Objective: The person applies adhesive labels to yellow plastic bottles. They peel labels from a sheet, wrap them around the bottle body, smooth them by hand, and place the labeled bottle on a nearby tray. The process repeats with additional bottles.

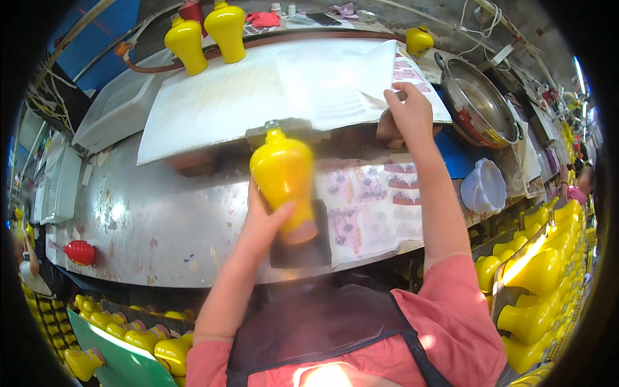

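My left hand [263,218] is wrapped around the lower body of a glossy yellow vase [281,171], which stands tilted with its narrow greyish neck pointing away from me. On the far right of the raised white board [213,97], my right hand [411,116] pinches the near right edge of a thin white sheet [329,74]. Part of that sheet's corner looks lifted. Beside it shows a sheet of reddish printed decals [407,69]. Nearer me, right of the vase, lie more printed decal sheets [371,200] with flower and red patterns.
Two yellow vases [224,32] stand beyond the board, another [419,41] at far right. At right are a metal pan [480,97] and a pale plastic cup [483,187]. A red object [79,252] sits at left. Many yellow vases [532,316] fill racks on both sides.
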The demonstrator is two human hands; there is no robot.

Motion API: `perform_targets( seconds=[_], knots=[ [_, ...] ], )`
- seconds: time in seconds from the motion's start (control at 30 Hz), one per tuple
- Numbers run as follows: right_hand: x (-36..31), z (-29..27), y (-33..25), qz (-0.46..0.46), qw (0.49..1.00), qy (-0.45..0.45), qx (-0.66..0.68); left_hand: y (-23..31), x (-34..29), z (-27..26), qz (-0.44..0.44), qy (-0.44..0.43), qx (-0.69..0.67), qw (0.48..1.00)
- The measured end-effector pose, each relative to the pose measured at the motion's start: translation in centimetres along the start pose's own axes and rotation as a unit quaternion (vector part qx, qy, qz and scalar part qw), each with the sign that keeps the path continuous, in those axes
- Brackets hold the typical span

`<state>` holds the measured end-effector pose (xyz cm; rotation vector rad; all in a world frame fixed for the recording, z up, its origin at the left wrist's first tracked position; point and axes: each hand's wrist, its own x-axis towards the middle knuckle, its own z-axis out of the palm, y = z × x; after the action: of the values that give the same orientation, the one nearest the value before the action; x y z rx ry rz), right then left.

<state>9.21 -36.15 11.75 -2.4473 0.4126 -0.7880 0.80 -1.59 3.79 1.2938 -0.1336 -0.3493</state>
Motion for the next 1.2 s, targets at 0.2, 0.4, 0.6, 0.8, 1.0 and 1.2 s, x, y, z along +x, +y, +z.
perform_targets(
  seconds=[0.2, 0.4, 0.6, 0.8, 1.0, 1.2],
  knots=[
    [9.0, 1.4, 2.4, 0.121, 0.945, -0.202, -0.228, -0.7, -0.2, -0.4, -0.027, 0.021, -0.072, 0.997],
    [9.1, 2.6, -1.3, -0.025, 0.959, -0.139, -0.245, -1.3, -0.2, -0.9, -0.02, 0.004, -0.064, 0.998],
    [5.3, 5.2, -7.2, -0.185, 0.936, -0.207, -0.217, -1.4, -0.2, -1.2, -0.015, -0.019, -0.077, 0.997],
    [10.1, 6.2, -5.3, -0.065, 0.959, -0.218, -0.166, -1.6, -0.2, -1.0, -0.013, -0.006, -0.079, 0.997],
    [12.6, 9.4, -4.2, 0.007, 0.913, -0.363, -0.186, -1.4, -0.1, -1.0, -0.01, -0.008, -0.068, 0.998],
    [9.9, 8.5, -10.6, -0.135, 0.919, -0.292, -0.228, -1.6, 0.0, -1.0, -0.003, -0.003, -0.051, 0.999]
  ],
)
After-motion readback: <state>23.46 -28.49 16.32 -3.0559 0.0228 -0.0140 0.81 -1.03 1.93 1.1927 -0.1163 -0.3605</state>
